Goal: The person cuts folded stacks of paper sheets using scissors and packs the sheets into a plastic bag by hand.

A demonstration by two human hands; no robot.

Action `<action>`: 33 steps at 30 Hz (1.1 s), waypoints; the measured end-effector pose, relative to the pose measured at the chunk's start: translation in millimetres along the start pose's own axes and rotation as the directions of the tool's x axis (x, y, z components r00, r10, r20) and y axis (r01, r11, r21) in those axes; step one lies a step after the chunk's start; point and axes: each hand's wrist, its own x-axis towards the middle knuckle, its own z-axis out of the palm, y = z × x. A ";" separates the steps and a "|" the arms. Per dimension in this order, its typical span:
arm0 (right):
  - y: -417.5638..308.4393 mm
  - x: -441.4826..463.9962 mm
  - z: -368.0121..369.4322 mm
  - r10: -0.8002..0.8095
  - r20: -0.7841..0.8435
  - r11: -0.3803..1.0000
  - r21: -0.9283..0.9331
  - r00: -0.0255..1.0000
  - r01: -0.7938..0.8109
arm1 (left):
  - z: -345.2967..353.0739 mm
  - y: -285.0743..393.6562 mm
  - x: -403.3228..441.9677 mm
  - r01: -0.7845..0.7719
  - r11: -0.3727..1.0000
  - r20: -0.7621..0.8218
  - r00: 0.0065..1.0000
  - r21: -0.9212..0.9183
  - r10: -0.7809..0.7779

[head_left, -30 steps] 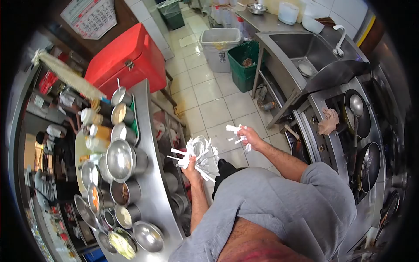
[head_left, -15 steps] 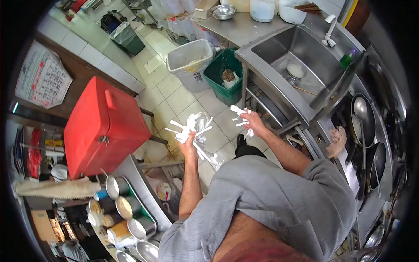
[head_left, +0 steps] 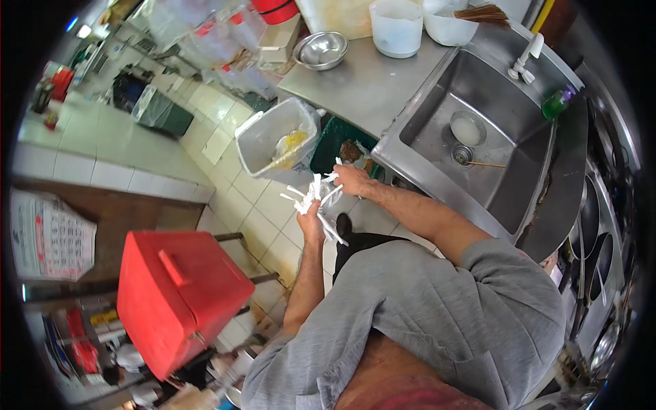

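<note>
My left hand (head_left: pixel 310 222) is closed round a bunch of thin white strips (head_left: pixel 316 195), whose ends stick out to several sides. Whether they are paper or plastic I cannot tell. Close beside it, my right hand (head_left: pixel 351 180) is closed on more white strips (head_left: pixel 331 177), its fingers near the bunch. The two handfuls overlap in view, so I cannot tell if they touch. Beyond the hands stand a green bin (head_left: pixel 333 134) with brown scraps inside and a grey-white bin (head_left: pixel 254 147) with yellowish waste in a liner.
A steel sink (head_left: pixel 437 96) at the right holds a small bowl (head_left: pixel 467 128) and a thin stick. On the counter (head_left: pixel 372 89) sit a metal bowl (head_left: pixel 321 51) and a white tub (head_left: pixel 395 31). A red cooler box (head_left: pixel 171 294) stands left on a stand, above the tiled floor.
My right hand has moved left to my left hand, bringing the white strips together. The view has turned, with the bins nearer and the sink more fully in view.
</note>
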 end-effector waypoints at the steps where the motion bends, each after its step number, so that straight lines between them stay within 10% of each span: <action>1: 3.6 17.1 -1.8 -0.008 -0.004 0.999 -0.049 1.000 0.007 | 8.9 -2.7 24.1 0.027 1.000 0.029 0.999 -0.001 -0.027; 9: 26.5 138.1 0.4 0.334 0.022 0.906 -0.284 0.942 -0.314 | 72.3 -47.6 202.8 0.320 0.946 0.317 0.903 -0.045 -0.291; 12: 36.2 161.5 -17.7 0.317 0.028 0.947 0.037 0.948 -0.318 | 91.7 -92.4 263.3 0.384 0.923 0.472 0.809 0.028 -0.351; 15: 58.4 177.5 1.6 0.306 -0.451 0.928 -0.056 0.839 -0.369 | 121.7 -102.8 285.7 0.495 0.842 0.478 0.698 0.215 -0.532; 25: 41.8 152.2 -3.0 0.521 -0.504 0.827 0.496 0.689 -0.263 | 181.9 -134.2 314.1 0.576 0.573 0.366 0.444 0.583 -0.818; 30: 72.9 118.7 31.0 0.076 -0.270 0.995 0.080 0.960 -0.056 | 186.0 -139.2 316.5 0.462 0.599 0.388 0.475 0.654 -0.790; 33: 64.3 50.7 41.4 0.198 -0.114 0.932 0.331 0.974 -0.150 | 188.7 -139.0 317.4 0.347 0.629 0.409 0.529 0.696 -0.744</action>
